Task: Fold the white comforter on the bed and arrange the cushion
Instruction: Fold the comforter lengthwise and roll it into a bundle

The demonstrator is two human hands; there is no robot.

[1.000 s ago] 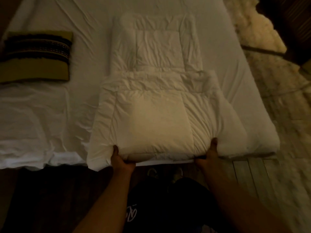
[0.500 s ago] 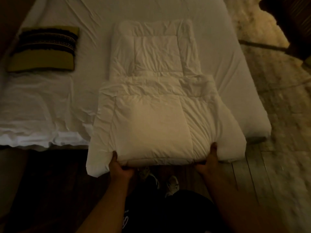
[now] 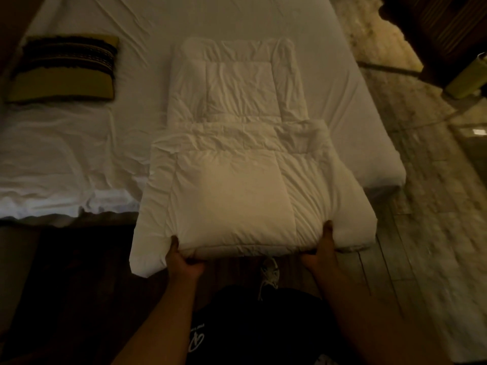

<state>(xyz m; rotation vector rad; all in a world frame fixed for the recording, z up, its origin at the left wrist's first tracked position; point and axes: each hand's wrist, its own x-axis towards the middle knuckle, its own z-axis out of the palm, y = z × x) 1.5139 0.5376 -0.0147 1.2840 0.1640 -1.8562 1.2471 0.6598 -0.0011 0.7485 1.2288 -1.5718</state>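
The white comforter [image 3: 237, 185], folded into a thick stack of layers, lies across the near side of the bed [image 3: 355, 106], its far part flat on the sheet and its near folded edge hanging out past the mattress edge over the dark floor. That near edge sits directly in both hands. The left hand [image 3: 181, 259] grips it toward the left, thumb on top of the fabric and fingers curled underneath, with a loose flap of comforter sticking out further left of it. The right hand [image 3: 320, 250] grips the same edge toward the right, thumb pressed into the top layer and fingers tucked below, with another padded section bulging out to its right. The cushion [image 3: 63, 69], yellow with dark striped bands, lies flat on the sheet at the far left of the bed, well apart from the comforter and from both hands. A white shoe [image 3: 268, 272] shows on the wooden floor between the forearms.
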